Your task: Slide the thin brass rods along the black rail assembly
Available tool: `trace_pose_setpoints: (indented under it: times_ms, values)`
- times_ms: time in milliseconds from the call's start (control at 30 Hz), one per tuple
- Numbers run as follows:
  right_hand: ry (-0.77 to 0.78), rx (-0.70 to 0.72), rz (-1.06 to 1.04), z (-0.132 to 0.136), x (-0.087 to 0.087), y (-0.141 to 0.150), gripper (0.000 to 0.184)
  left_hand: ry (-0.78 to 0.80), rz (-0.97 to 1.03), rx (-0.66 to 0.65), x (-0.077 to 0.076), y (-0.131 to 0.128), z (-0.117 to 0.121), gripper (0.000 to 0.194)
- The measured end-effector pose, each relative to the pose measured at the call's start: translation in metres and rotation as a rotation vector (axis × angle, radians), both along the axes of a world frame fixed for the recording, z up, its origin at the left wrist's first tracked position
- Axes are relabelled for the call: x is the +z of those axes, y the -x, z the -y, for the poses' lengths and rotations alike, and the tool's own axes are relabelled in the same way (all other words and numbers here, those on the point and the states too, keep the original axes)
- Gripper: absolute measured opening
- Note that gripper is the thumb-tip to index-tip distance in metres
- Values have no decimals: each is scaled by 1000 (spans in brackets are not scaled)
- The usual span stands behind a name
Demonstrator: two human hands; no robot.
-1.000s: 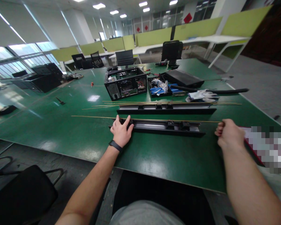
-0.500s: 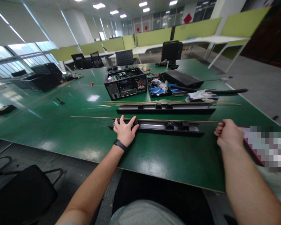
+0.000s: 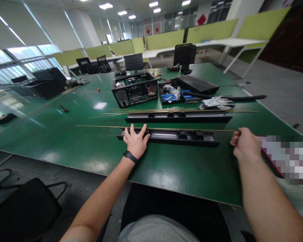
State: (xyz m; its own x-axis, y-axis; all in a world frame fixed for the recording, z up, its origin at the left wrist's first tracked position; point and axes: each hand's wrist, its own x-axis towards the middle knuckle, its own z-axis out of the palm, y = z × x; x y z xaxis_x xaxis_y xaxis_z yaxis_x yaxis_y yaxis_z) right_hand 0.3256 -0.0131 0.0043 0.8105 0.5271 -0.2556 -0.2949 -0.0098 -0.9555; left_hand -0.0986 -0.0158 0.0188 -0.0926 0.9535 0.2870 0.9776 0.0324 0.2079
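Observation:
My left hand (image 3: 136, 139), fingers spread, lies on the left part of a long black channel-shaped rail (image 3: 164, 136) with dark blocks inside. A thin brass-coloured rod (image 3: 98, 126) runs along the rail's far side and sticks out past both its ends. My right hand (image 3: 246, 143) is closed around the rod's right end, beyond the rail. Whether my left fingertips touch the rod cannot be made out. Behind lies a second similar rail (image 3: 176, 119), with several thin rods (image 3: 116, 112) along its far side.
An opened black computer case (image 3: 135, 92) stands on the green table (image 3: 91, 144). Right of it are a tray of gloves (image 3: 170, 94), a flat black box (image 3: 198, 84), white gloves (image 3: 217, 103) and a black tube (image 3: 249, 98). A red-edged folder (image 3: 272, 163) lies at right.
Both hands keep their places. The rod has shifted very slightly left, if at all; the whole view has drifted by a few pixels.

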Motion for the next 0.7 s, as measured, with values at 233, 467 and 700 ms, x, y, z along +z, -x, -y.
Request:
trace_pose_setpoints:
  times_ms: [233,467,700]
  values:
    - [-15,-36,26,2,5,8,18,-40,-22,20,-1,3,3,62]
    - [-20,-34,20,3,8,9,21,-106,-35,-166,-5,5,-7,46]
    - [-8,-36,20,4,9,10,20,-109,-8,-259,-5,3,-11,46]
